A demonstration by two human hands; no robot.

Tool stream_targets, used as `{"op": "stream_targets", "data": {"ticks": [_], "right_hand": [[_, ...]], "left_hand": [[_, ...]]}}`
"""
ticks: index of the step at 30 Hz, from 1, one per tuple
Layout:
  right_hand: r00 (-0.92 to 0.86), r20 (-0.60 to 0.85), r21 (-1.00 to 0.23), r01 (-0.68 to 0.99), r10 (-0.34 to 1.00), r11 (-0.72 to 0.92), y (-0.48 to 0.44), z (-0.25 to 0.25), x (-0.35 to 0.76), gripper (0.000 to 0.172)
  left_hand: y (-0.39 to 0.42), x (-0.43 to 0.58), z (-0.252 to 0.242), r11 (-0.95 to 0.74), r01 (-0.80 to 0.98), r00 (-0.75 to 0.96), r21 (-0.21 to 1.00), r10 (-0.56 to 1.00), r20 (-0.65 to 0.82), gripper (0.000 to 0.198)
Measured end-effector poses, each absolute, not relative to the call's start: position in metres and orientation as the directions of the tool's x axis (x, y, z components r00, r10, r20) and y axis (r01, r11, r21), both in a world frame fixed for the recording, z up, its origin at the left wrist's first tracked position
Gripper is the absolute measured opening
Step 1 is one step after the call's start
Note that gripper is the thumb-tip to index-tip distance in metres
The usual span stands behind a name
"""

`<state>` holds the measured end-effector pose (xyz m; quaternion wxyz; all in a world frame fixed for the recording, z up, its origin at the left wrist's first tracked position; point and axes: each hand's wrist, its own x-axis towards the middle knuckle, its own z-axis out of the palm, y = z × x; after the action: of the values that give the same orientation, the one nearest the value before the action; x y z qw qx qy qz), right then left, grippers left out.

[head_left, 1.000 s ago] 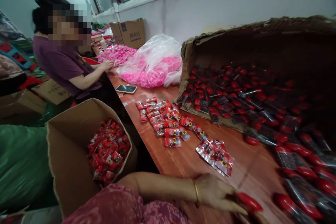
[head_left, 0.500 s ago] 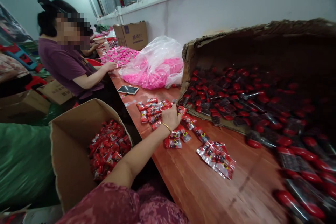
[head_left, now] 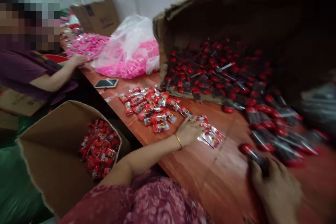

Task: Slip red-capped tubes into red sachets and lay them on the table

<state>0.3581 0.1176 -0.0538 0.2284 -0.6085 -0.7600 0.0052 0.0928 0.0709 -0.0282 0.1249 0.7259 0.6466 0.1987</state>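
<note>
a worker's left hand (head_left: 190,133), a gold bangle (head_left: 179,141) at the wrist, reaches across a reddish work table (head_left: 194,171), its fingers spread over the near end of a fanned stack of flat red-and-silver wrappers (head_left: 213,137); whether they pinch one cannot be told. at right, the right hand (head_left: 278,187), slightly blurred, has thumb and fingers closed about the dark end of a red-tipped piece (head_left: 252,154), its red tip pointing away from the person, toward the upper left. more red-tipped pieces (head_left: 262,119) lie just beyond that hand, spilling from a torn carton (head_left: 163,42) tipped on its side. filled red packets (head_left: 151,108) sit in a loose cluster near the left hand, and others heap inside an open cardboard box (head_left: 49,161) beside the table. farther along are a phone (head_left: 106,83), a clear bag of pink items (head_left: 128,61) and a co-worker in a purple shirt (head_left: 21,73).
</note>
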Motion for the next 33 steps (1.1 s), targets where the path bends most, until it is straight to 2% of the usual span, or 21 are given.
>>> {"op": "stream_targets", "data": {"ticks": [2,4,9,13,16,19,21,25,27,29,31,33], "right_hand": [[-0.226,0.352,-0.216,0.924,0.908,0.314,0.116,-0.051,0.356,0.053],[-0.212,0.379,-0.198,0.932,0.901,0.302,0.115,-0.053,0.355,0.051],[-0.187,0.415,-0.185,0.941,0.890,0.284,0.116,-0.059,0.357,0.046],[-0.180,0.434,-0.196,0.938,0.883,0.287,0.115,-0.059,0.357,0.045],[-0.169,0.431,-0.207,0.938,0.886,0.280,0.114,-0.059,0.356,0.044],[-0.161,0.435,-0.227,0.933,0.886,0.280,0.115,-0.061,0.356,0.044],[-0.153,0.440,-0.250,0.926,0.885,0.284,0.116,-0.062,0.357,0.043],[-0.103,0.504,-0.306,0.907,0.857,0.289,0.112,-0.054,0.355,0.039],[-0.081,0.543,-0.366,0.873,0.836,0.323,0.106,-0.044,0.346,0.036],[-0.059,0.532,-0.493,0.790,0.845,0.365,0.098,-0.033,0.330,0.032],[-0.011,0.434,-0.701,0.624,0.901,0.346,0.092,-0.023,0.307,0.030],[0.023,0.243,-0.904,0.369,0.970,0.218,0.091,-0.017,0.282,0.031]], "left_hand": [[0.072,0.095,-0.026,-0.105,0.878,0.053,0.466,0.991,0.123,0.031],[0.075,0.099,-0.027,-0.069,0.885,0.012,0.460,0.992,0.127,0.033],[0.080,0.115,-0.026,0.034,0.921,-0.076,0.387,0.993,0.095,0.036],[0.082,0.123,-0.014,0.061,0.936,-0.119,0.345,0.982,0.149,0.036],[0.092,0.123,-0.005,-0.044,0.941,-0.014,0.335,0.985,0.170,0.034],[0.106,0.121,-0.002,-0.137,0.931,0.124,0.338,0.991,0.059,0.031],[0.114,0.121,-0.005,-0.129,0.931,0.133,0.342,0.991,0.012,0.027],[0.117,0.123,-0.009,-0.085,0.931,0.077,0.355,0.996,0.038,0.025],[0.113,0.123,-0.008,-0.060,0.926,0.037,0.373,0.997,0.068,0.026],[0.109,0.123,-0.005,-0.041,0.916,-0.007,0.399,0.993,0.117,0.027],[0.105,0.125,0.000,-0.023,0.901,-0.053,0.433,0.985,0.162,0.028],[0.100,0.127,0.004,-0.020,0.885,-0.082,0.466,0.977,0.196,0.027]]}}
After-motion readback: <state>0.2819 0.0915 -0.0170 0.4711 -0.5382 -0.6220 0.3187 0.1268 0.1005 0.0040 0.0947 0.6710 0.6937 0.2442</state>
